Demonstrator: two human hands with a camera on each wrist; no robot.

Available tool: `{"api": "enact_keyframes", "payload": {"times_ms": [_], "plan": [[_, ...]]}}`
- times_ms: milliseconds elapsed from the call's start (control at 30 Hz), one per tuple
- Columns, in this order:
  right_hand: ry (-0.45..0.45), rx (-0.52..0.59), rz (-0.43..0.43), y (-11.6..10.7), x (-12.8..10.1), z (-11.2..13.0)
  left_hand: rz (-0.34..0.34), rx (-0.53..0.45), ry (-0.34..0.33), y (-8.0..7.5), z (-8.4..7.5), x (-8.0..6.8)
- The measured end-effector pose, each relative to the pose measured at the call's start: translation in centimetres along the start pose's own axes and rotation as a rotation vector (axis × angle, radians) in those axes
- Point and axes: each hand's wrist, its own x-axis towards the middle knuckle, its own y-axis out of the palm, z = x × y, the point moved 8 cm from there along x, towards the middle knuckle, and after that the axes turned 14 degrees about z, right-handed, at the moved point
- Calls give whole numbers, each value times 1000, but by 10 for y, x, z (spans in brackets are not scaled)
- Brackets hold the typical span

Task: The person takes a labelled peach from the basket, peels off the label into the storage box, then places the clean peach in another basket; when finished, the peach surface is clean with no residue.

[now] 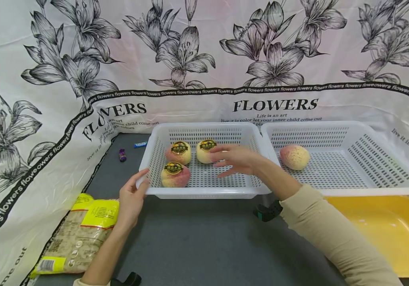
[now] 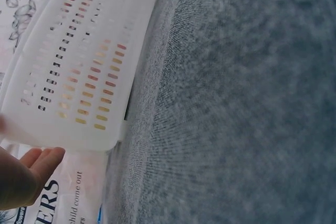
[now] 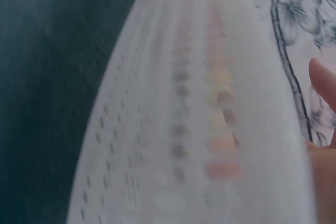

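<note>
Now we see two white baskets side by side on a grey table (image 1: 204, 246). Our left hand (image 1: 132, 200) rests against the near left corner of the left basket (image 1: 204, 192), fingers straight and thumb touching the rim; the left wrist view shows the same basket wall (image 2: 79, 61) with the fingertips (image 2: 39, 158) just beside it. Our right hand (image 1: 236, 160) reaches over the basket's near right side, fingers spread and relaxed, holding nothing, with its fingertips at the rear right peach (image 1: 205, 151). Two more labelled peaches lie in this basket: one at the rear left (image 1: 178, 153) and one in front (image 1: 174, 174). A fourth peach (image 1: 294, 157), without a label that we can see, lies alone in the right basket (image 1: 397, 186). The right wrist view is blurred; only the basket wall (image 3: 199, 129) and a fingertip (image 3: 323, 82) show. A yellow tray (image 1: 386, 234) sits at the near right, a bag (image 1: 79, 234) at the near left.
</note>
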Motion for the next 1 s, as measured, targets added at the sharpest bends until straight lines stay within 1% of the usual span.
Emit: {"api": "enact_keyframes", "payload": {"times_ms": [67, 300, 467, 600, 700, 833, 1000], "plan": [[9, -12, -20, 6, 10, -3, 3, -1, -1, 0, 0, 0], [2, -55, -7, 26, 40, -7, -16, 27, -12, 0, 0, 0], [39, -106, -18, 35, 57, -14, -17, 25, -16, 3, 1, 1], [75, -191, -49, 44, 66, -17, -4, 1, -5, 4, 1, 1], [75, -234, -54, 55, 72, -17, -6, -8, -3, 4, 1, 1], [66, -255, -63, 68, 83, -17, -22, -2, -19, 1, 2, 0], [57, -290, -104, 73, 91, -18, -21, -4, -21, 0, 3, 0]]}}
